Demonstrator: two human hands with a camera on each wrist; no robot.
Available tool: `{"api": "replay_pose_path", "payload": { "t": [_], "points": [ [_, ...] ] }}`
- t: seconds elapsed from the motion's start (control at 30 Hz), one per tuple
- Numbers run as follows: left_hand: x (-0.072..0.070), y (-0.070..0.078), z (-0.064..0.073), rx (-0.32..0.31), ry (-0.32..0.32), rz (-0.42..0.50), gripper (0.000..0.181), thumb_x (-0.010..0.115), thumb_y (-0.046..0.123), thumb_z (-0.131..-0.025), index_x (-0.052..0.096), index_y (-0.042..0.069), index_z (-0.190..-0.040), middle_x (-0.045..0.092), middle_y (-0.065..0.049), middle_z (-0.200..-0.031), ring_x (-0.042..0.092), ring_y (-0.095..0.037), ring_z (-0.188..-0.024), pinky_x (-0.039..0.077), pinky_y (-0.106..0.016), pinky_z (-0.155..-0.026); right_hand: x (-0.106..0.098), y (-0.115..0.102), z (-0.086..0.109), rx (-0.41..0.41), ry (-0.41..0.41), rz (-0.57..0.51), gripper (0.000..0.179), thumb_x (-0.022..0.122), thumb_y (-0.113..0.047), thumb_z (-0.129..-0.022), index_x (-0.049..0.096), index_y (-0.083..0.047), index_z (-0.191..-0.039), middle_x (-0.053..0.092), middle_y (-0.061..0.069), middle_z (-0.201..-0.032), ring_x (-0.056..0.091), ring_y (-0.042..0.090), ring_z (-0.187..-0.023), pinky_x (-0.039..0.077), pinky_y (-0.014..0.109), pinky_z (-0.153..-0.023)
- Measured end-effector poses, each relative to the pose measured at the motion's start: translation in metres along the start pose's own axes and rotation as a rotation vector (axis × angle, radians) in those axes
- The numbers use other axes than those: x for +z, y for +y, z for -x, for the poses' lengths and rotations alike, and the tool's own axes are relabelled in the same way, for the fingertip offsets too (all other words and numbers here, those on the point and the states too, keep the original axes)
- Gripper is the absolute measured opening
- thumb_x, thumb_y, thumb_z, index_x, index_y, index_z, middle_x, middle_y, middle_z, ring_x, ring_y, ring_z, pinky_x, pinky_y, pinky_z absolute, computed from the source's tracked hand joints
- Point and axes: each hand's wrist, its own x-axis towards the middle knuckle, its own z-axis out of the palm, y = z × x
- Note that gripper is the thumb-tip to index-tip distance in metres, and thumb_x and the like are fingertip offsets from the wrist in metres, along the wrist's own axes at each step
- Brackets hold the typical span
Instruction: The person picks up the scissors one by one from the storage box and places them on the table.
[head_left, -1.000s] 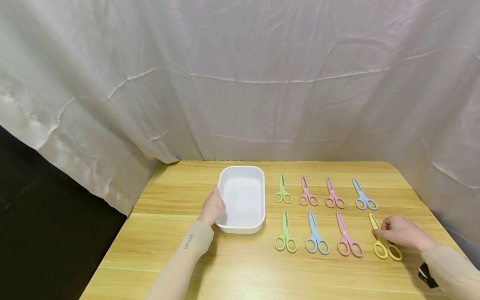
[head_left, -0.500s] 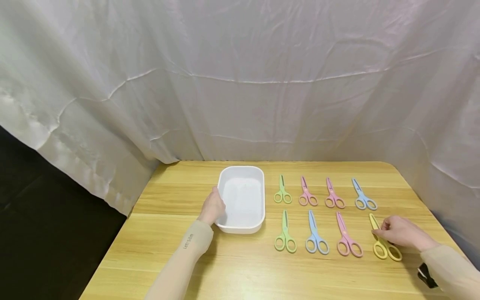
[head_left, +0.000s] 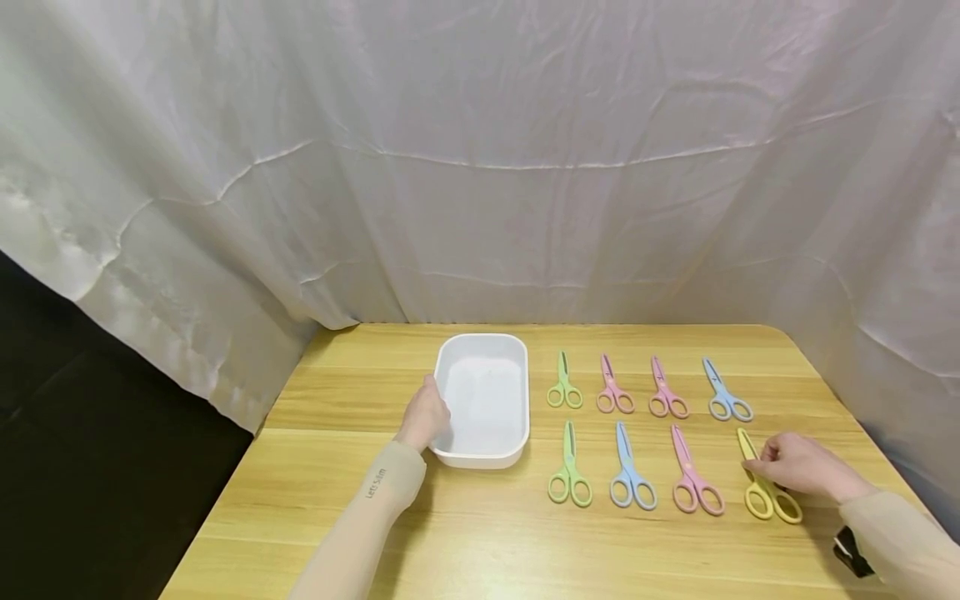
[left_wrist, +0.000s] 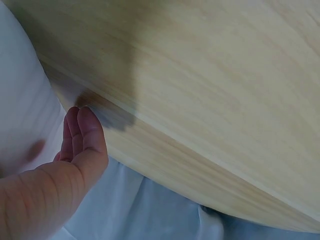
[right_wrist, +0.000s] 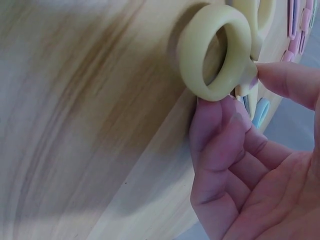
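My left hand (head_left: pixel 424 414) holds the left side of a white rectangular plastic tray (head_left: pixel 480 461), with part of the hand overlapping the inside. In the left wrist view its fingers (left_wrist: pixel 92 132) lie nearly straight along the tray's outer wall (left_wrist: pixel 25 100). At the right, my right hand (head_left: pixel 806 465) pinches a pair of yellow scissors (head_left: pixel 759 492) near the pivot. The right wrist view shows the thumb (right_wrist: pixel 290 80) on one side of the scissors and curled fingers on the other, below a yellow handle loop (right_wrist: pixel 192 55). The scissors' blades point toward the back.
Several more scissors lie in two rows on the wooden table (head_left: pixel 487 533): green (head_left: pixel 570 475), blue (head_left: pixel 630 479) and pink (head_left: pixel 693 479) beside the yellow pair; green (head_left: pixel 564 392), pink (head_left: pixel 613 392) and blue (head_left: pixel 722 392) behind. A pale curtain (head_left: pixel 525 208) hangs behind the table.
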Motion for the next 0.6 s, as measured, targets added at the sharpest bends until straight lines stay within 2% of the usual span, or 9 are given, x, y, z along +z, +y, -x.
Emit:
{"api": "replay_pose_path", "payload": {
  "t": [0.27,0.4,0.5,0.6],
  "points": [
    [0.0009,-0.0013,-0.0039,0.008,0.008,0.03,0.058,0.045,-0.001,-0.098,0.027,-0.004,-0.153,0.059,-0.028,-0.133,0.065,-0.039,-0.114,0.063,-0.045,-0.087,-0.0002,0.0008,0.0006,0.019,-0.008,-0.02,0.036,0.064,-0.039,-0.095,0.058,-0.013,-0.071,0.05,-0.004,-0.062,0.044,0.009,-0.056,0.034,0.023,-0.051],
    [-0.0002,-0.004,-0.0038,0.024,0.014,0.05,0.058,0.043,0.004,-0.099,0.027,-0.004,-0.153,0.057,-0.03,-0.137,0.063,-0.04,-0.118,0.06,-0.048,-0.093,-0.0037,-0.0019,-0.0004,0.041,-0.022,-0.025,0.039,0.061,-0.042,-0.097,0.059,-0.012,-0.073,0.053,-0.003,-0.061,0.047,0.011,-0.055,0.036,0.024,-0.051],
    [-0.0026,-0.0064,-0.003,0.044,0.01,0.061,0.058,0.043,0.01,-0.1,0.027,-0.005,-0.153,0.054,-0.032,-0.141,0.061,-0.043,-0.122,0.058,-0.051,-0.097,-0.0061,-0.0044,-0.0009,0.031,0.0,-0.023,0.037,0.06,-0.039,-0.098,0.059,-0.011,-0.074,0.054,-0.002,-0.06,0.048,0.011,-0.055,0.037,0.024,-0.051],
    [-0.0068,-0.0082,-0.0019,0.058,-0.012,0.08,0.059,0.045,0.018,-0.102,0.027,-0.006,-0.153,0.05,-0.033,-0.144,0.059,-0.045,-0.125,0.058,-0.052,-0.098,-0.0081,-0.0068,-0.0014,0.001,0.06,-0.013,0.034,0.06,-0.035,-0.098,0.059,-0.012,-0.073,0.053,-0.003,-0.06,0.046,0.011,-0.056,0.036,0.024,-0.051]
  ]
}}
